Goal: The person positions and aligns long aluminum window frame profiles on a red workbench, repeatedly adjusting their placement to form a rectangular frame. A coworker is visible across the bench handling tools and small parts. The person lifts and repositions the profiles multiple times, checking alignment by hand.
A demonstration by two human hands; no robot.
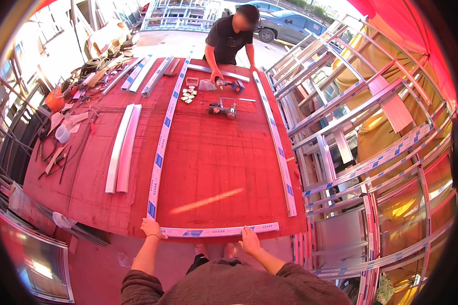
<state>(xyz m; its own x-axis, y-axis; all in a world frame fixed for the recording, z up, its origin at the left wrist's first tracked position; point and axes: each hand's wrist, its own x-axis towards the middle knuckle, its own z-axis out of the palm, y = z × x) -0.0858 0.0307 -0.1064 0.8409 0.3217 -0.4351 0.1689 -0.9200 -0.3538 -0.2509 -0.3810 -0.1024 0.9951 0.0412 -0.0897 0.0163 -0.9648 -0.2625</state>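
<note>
Now, left hand (151, 227): clamped on the bar's (220, 231) left end, near desk (213, 168) edge.
Right hand (249, 240): flat on bar, fingers apart.
Risk: bar may slip off the edge, being only half held.

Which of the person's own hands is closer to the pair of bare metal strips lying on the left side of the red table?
Left. The left hand rests at the table's near edge, just right of and below the metal strips; the right hand is farther right.

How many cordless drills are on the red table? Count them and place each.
2. One drill lies at the far middle of the table; the other drill is under the co-worker's hand. More may hide in the left-side clutter.
</note>
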